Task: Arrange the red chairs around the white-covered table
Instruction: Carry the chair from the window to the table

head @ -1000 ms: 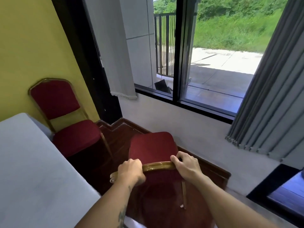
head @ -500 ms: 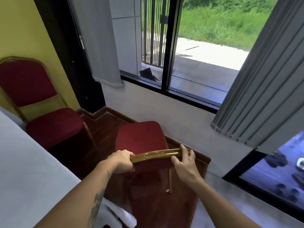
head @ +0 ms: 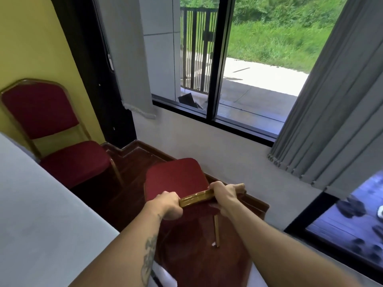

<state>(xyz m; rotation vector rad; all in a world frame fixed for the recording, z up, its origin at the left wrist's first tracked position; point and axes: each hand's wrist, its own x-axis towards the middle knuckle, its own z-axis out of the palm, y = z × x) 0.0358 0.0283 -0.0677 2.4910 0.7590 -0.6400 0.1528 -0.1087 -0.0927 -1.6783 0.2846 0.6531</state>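
A red chair (head: 176, 179) with a gold frame stands right below me, its seat facing the window wall. My left hand (head: 169, 206) and my right hand (head: 223, 195) both grip the gold top rail of its backrest. One gold rear leg shows beneath my right wrist. A second red chair (head: 62, 141) stands at the left against the yellow wall, beside the end of the white-covered table (head: 41, 214), which fills the lower left.
A low white wall under a black-framed window (head: 211, 65) runs close behind the held chair. Grey vertical blinds (head: 331, 121) hang at the right. A dark wooden skirting and floor (head: 132, 162) lie between chairs. A glass door is at the lower right.
The held chair has shifted slightly while both hands stay on its top rail; my right hand now wraps further over the rail. The view has swung back to the left.
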